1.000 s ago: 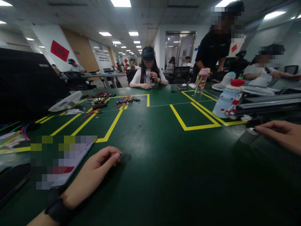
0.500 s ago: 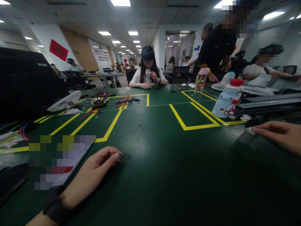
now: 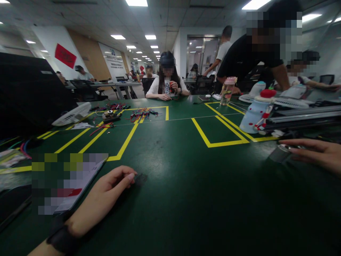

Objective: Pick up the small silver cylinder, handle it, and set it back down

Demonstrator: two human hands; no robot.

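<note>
My left hand rests on the green table with its fingers curled together. A small dark, translucent thing lies at its fingertips; whether the fingers grip it I cannot tell. At the right edge, my right hand has its thumb and fingers at the top of a grey metallic cylinder, which stands on the table, blurred. The thumb touches the cylinder's rim and the index finger reaches over its top.
A blurred-out booklet lies left of my left hand. Further back are wire bundles, a blue bottle, a pink-lidded bottle and metal rails. A person sits opposite; another leans over the table.
The fingers of my right hand have spread somewhat over the top of the cylinder. The standing person at the right has bent lower. My left hand has stayed in place.
</note>
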